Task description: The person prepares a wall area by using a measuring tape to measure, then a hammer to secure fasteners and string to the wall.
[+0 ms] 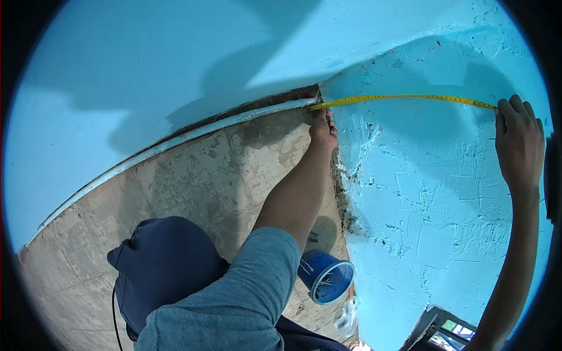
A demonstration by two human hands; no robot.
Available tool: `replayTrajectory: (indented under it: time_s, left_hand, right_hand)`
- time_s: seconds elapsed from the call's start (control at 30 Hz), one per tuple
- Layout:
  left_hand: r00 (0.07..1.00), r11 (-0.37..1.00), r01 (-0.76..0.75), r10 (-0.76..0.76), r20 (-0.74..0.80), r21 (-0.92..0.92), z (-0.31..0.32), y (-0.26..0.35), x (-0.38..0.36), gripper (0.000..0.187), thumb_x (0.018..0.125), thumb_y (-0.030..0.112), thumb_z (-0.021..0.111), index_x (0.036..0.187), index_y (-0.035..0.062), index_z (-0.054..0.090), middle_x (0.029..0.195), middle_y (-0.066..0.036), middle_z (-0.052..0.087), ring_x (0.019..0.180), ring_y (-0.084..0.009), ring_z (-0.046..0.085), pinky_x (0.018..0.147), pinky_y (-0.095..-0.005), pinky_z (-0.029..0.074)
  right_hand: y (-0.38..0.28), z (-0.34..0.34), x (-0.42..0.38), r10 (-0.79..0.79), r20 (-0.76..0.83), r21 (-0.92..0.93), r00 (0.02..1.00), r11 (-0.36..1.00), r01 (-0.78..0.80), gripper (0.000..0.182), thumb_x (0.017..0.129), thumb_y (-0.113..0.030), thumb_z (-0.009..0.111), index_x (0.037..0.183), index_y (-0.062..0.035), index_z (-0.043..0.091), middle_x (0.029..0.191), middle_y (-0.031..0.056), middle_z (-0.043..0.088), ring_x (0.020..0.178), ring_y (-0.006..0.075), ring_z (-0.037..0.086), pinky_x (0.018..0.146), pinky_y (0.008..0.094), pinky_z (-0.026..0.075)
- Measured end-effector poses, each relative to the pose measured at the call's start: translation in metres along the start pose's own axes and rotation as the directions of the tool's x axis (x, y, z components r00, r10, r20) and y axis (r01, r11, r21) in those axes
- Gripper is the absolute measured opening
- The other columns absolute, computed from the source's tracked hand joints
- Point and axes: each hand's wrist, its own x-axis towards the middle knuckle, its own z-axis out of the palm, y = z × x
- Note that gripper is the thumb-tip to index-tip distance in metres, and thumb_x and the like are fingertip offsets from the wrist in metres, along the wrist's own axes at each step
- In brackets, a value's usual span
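Observation:
A yellow measuring tape [404, 97] stretches along the blue wall [410, 193], bowing slightly upward. At its right end, my right hand [518, 137] is closed on the tape, back of the hand toward me and thumb on the left. A co-worker's hand [324, 131] holds the other end at the corner where the walls and floor meet. That person wears a dark cap [170, 263] and a grey sleeve [234, 286], and leans in below the tape. My left hand is out of view.
A blue bucket [325, 277] with thin sticks inside stands by the wall, near a clear plastic bag [346, 319]. A pale pipe [193, 133] runs along the wall's base. A small window [445, 333] shows low right. The floor [205, 169] is worn and stained.

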Motion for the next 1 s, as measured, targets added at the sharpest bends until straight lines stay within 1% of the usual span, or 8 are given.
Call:
replayTrajectory:
  time_s: [0.3,0.4,0.5,0.67,0.73,0.8,0.9,1.0]
  left_hand:
    - [0.999,0.999,0.038,-0.038,0.023,-0.001,-0.001,-0.006,0.008,0.028,0.106,0.041,0.061,0.104,0.014,0.068,0.08,0.008,0.05,0.066,-0.0058,0.047,0.054,-0.0251,0.032]
    - [0.999,0.999,0.046,-0.046,0.029,0.008,0.0,-0.005,0.008,0.03,0.106,0.042,0.061,0.104,0.0135,0.069,0.081,0.008,0.051,0.065,-0.0059,0.046,0.055,-0.0253,0.032]
    - [0.999,0.999,0.033,-0.035,0.036,0.037,-0.001,-0.006,0.008,0.031,0.106,0.043,0.06,0.104,0.0137,0.069,0.081,0.008,0.051,0.065,-0.0059,0.046,0.055,-0.0254,0.032]
    - [0.999,0.998,0.036,-0.036,0.016,0.046,0.002,-0.005,0.006,0.031,0.107,0.044,0.06,0.105,0.0137,0.068,0.08,0.008,0.05,0.065,-0.0063,0.045,0.056,-0.0258,0.031]
    - [0.999,0.998,0.041,-0.042,0.01,0.05,0.002,-0.004,0.009,0.03,0.106,0.044,0.06,0.104,0.0148,0.067,0.08,0.008,0.05,0.064,-0.0061,0.045,0.055,-0.0256,0.031]
    - [0.999,0.997,0.049,-0.049,0.001,0.055,0.001,-0.004,0.012,0.028,0.105,0.044,0.062,0.1,0.0169,0.066,0.078,0.009,0.049,0.061,-0.0054,0.043,0.053,-0.025,0.03]
    - [0.999,0.998,0.046,-0.047,0.025,0.048,0.0,-0.005,0.008,0.028,0.106,0.044,0.061,0.101,0.017,0.066,0.078,0.009,0.049,0.061,-0.0052,0.044,0.053,-0.0247,0.03]
    - [0.999,0.998,0.043,-0.044,0.016,0.041,0.002,-0.004,0.008,0.028,0.106,0.044,0.062,0.101,0.0169,0.066,0.078,0.009,0.049,0.062,-0.0051,0.044,0.053,-0.0245,0.03]
  right_hand:
    - [0.001,0.002,-0.001,0.01,0.013,-0.009,1.0,1.0,-0.01,0.019,0.105,-0.019,0.06,0.115,-0.0076,0.072,0.106,0.0053,0.07,0.1,0.0171,0.07,0.102,0.0356,0.056]
    - [0.0,0.004,-0.002,0.009,-0.003,-0.038,1.0,0.999,-0.009,0.019,0.105,-0.018,0.06,0.116,-0.0078,0.072,0.108,0.0055,0.07,0.102,0.0173,0.07,0.103,0.0362,0.055]
    - [-0.002,0.001,0.001,0.044,0.07,-0.037,0.997,0.998,-0.042,0.02,0.105,-0.019,0.061,0.117,-0.0081,0.072,0.11,0.0059,0.071,0.103,0.0188,0.07,0.104,0.0373,0.055]
    - [-0.001,0.006,-0.003,0.003,-0.03,-0.071,1.0,0.997,-0.005,0.018,0.105,-0.019,0.061,0.115,-0.0086,0.071,0.109,0.0055,0.071,0.102,0.0178,0.07,0.102,0.0356,0.056]
    - [-0.001,0.006,-0.003,0.009,-0.028,-0.065,1.0,0.998,-0.011,0.017,0.105,-0.019,0.061,0.114,-0.0089,0.071,0.109,0.0054,0.07,0.101,0.0171,0.07,0.102,0.0348,0.056]
    - [-0.003,0.003,-0.001,0.038,0.028,-0.037,0.999,0.999,-0.037,0.017,0.105,-0.019,0.061,0.114,-0.0092,0.071,0.108,0.0053,0.07,0.101,0.0166,0.07,0.101,0.034,0.056]
    - [-0.004,0.003,-0.001,0.045,0.027,-0.047,0.999,0.998,-0.044,0.017,0.105,-0.019,0.061,0.114,-0.0093,0.071,0.108,0.0052,0.07,0.1,0.0163,0.07,0.101,0.0342,0.056]
    - [-0.006,0.0,0.0,0.054,0.053,-0.035,0.997,0.998,-0.052,0.018,0.105,-0.019,0.061,0.114,-0.0092,0.072,0.108,0.0053,0.07,0.1,0.0155,0.07,0.101,0.0336,0.056]
